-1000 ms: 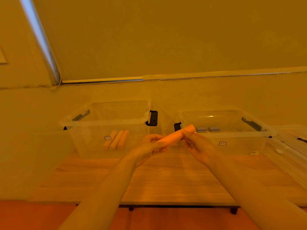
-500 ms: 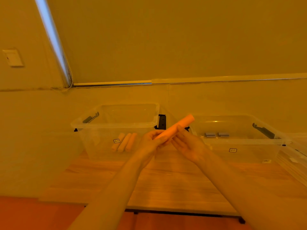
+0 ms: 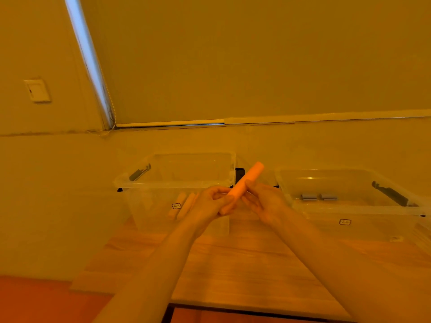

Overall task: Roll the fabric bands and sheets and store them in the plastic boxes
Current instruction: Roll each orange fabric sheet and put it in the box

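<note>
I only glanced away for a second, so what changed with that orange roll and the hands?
The orange roll has tipped steeper, its far end rising above the left box rim. The left hand still grips its near end; the right hand still holds its middle. The rolls in the left box and the grey pieces stayed put.

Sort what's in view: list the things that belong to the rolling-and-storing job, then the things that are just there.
Job:
- orange roll, held by left hand and right hand
- left box with orange rolls inside
- right box with grey rolls inside

Just there:
- wooden table
- wall switch
- blind cord
</note>
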